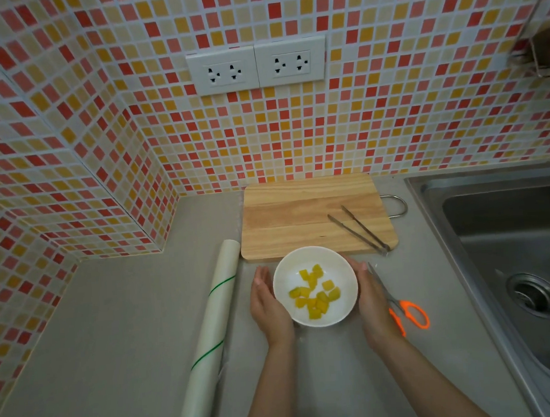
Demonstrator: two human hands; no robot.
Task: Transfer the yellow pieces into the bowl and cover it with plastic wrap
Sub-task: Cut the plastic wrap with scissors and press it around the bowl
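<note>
A white bowl stands on the grey counter just in front of the wooden cutting board. Several yellow pieces lie inside it. My left hand cups the bowl's left side with its palm turned to the bowl and its fingertips a little off the rim. My right hand lies flat against the bowl's right side. I cannot tell whether any film covers the bowl. The roll of plastic wrap lies on the counter to the left, pointing away from me.
Metal tongs rest on the board's right part. Orange-handled scissors lie right of my right hand. A steel sink fills the right side. A tiled wall with two sockets stands behind and to the left.
</note>
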